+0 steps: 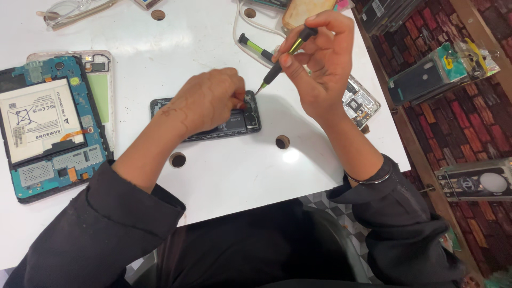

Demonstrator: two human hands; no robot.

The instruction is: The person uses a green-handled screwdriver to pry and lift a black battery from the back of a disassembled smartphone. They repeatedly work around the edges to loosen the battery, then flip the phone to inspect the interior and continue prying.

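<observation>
Right hand point(320, 58) pinches a precision screwdriver point(282, 60) between thumb and fingertips, index capping the top, fingers closed on the handle; shaft slants down-left and the tip sits at the upper right corner of the opened phone point(205, 118). Left hand point(208, 101) lies flat over the phone's middle, pressing it onto the white table point(240, 176), fingers curled at that same right end; can't tell whether they pinch a small part or just brace the frame. Phone lies back-off, long side across the table, roughly central. Left of the phone, well apart: an opened tablet point(50, 125) with its white battery exposed. Beyond the phone, behind the right hand: a second green-handled screwdriver point(256, 47) and a white cable point(237, 26). Right of the phone, partly under the right wrist: a loose circuit board point(360, 101) near the table edge. Risks, my read: the tip is angled, not square to the screw, so it could cam out and gouge the board or strip the head. Left fingertips sit just beside the tip, so a slip jabs them. A freed screw could roll into the table hole point(282, 142) just in front of the phone. Right forearm could nudge the circuit board off the edge.
</observation>
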